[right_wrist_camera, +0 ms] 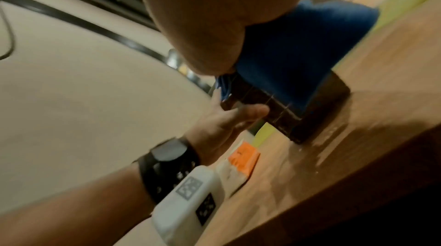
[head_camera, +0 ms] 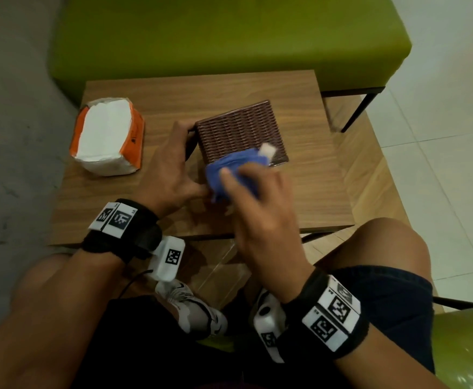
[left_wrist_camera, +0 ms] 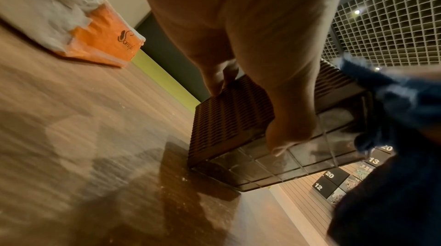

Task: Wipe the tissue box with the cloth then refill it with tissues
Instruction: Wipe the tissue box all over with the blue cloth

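Both our hands work on the brown woven-patterned tissue box [head_camera: 239,130], lying on the wooden table [head_camera: 300,192]: left hand [head_camera: 168,169] gripping its side, right hand [head_camera: 260,209] clutching the bunched blue cloth [head_camera: 229,169] against it.

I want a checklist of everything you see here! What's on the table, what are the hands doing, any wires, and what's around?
Surface: wooden table, faint smudges near the front in the left wrist view.
Job's things: brown woven tissue box tipped on its side; blue cloth pressed on its near end; opened orange tissue pack to the left, apart from the box.
Clutter: nothing seen.
Hands: left hand grips the box's left edge; right hand holds the cloth.
Cables: thin black wire from the left wrist camera.
Surroundings: green bench behind the table, tiled floor at right.
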### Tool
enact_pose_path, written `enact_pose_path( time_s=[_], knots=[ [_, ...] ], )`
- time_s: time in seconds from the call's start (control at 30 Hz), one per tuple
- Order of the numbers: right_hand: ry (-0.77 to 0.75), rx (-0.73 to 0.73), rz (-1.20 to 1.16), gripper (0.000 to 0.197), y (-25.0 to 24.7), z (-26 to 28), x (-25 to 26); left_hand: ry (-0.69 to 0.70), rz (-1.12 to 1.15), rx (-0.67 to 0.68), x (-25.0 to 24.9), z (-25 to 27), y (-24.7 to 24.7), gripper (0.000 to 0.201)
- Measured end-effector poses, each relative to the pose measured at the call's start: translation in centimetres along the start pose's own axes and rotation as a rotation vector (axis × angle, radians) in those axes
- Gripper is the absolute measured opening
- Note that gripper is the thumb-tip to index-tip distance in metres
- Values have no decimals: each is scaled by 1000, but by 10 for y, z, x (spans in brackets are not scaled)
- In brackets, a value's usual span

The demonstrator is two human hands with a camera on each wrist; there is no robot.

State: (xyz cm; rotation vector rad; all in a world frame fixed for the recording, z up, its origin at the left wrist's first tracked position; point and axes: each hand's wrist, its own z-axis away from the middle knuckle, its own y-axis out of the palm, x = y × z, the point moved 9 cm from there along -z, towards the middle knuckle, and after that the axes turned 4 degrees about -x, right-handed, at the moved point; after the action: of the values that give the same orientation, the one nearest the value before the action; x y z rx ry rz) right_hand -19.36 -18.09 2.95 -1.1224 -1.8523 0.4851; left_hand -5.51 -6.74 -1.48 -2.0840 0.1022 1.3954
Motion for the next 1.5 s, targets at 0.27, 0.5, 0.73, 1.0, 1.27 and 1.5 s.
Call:
enact_pose_path(
  time_s=[0.27,0.5,0.73,1.0,1.27,1.5],
  knots=[
    [153,-112,65,31,-27,-43,-49,-40,-30,-16,9,-1,-3,98],
    [-4,-8,69,30,-18,-59,-42,-32,-30,-9,6,1,-2,95],
    [-182,52,62,26,11,-60,20,-39,-77,-33,6,0,-3,78],
    [19,-107,86,27,-7,-73,-13,-122,-43,-34,19,3,-3,93],
    [119,-136,55,30,-26,-74,-51,-102,-62,-28,16,9,-3,98],
    [-77,43,58,25,-6,-38,-6,-78,-55,-52,14,10,-4,88]
  ],
)
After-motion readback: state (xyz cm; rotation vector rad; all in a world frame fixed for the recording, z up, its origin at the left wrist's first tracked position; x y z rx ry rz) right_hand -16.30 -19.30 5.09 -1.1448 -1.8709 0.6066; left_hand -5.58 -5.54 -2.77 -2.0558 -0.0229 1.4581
